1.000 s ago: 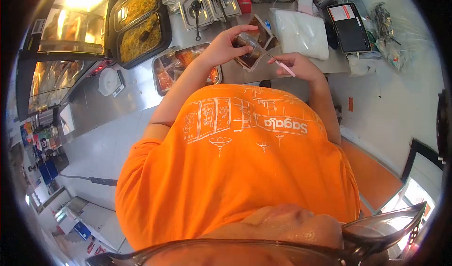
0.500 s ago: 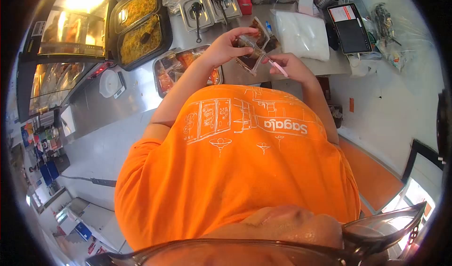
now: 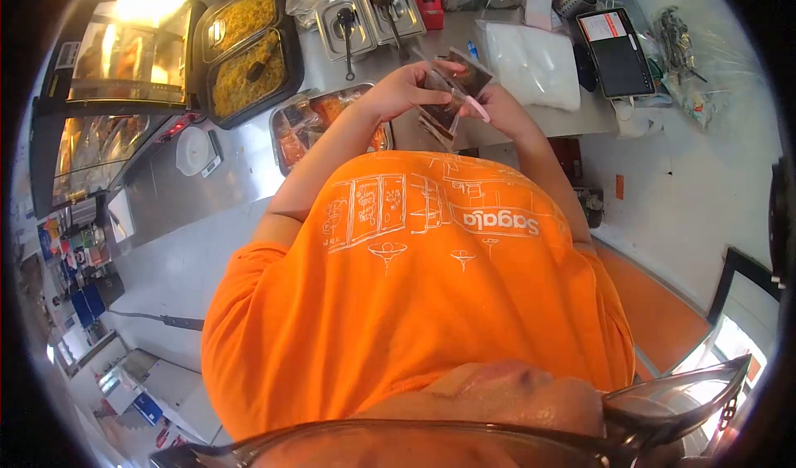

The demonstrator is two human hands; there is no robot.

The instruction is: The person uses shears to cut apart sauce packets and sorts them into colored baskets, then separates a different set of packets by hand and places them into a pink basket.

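My left hand (image 3: 414, 87) is closed on clear plastic sachets (image 3: 439, 118) filled with dark reddish-brown sauce, held above the steel counter. Another dark sachet (image 3: 471, 73) sticks out past the fingertips toward the back. My right hand (image 3: 502, 110) is closed round scissors with a pale pink handle (image 3: 477, 109), close against the sachets. The blades are hard to make out among the plastic. Below my left forearm lies a steel tray (image 3: 276, 140) with wrapped orange-red food packets (image 3: 292, 142).
Two steel containers (image 3: 329, 38) with black ladles (image 3: 347, 20) stand behind my hands. Left are a black tray of yellow rice (image 3: 240, 62) and a lit glass display case (image 3: 124, 62). A pack of clear bags (image 3: 535, 63) and a tablet (image 3: 618, 62) sit at right.
My right hand has moved left and up, bringing the scissors closer to my left hand. The sachets have turned and bunched together.
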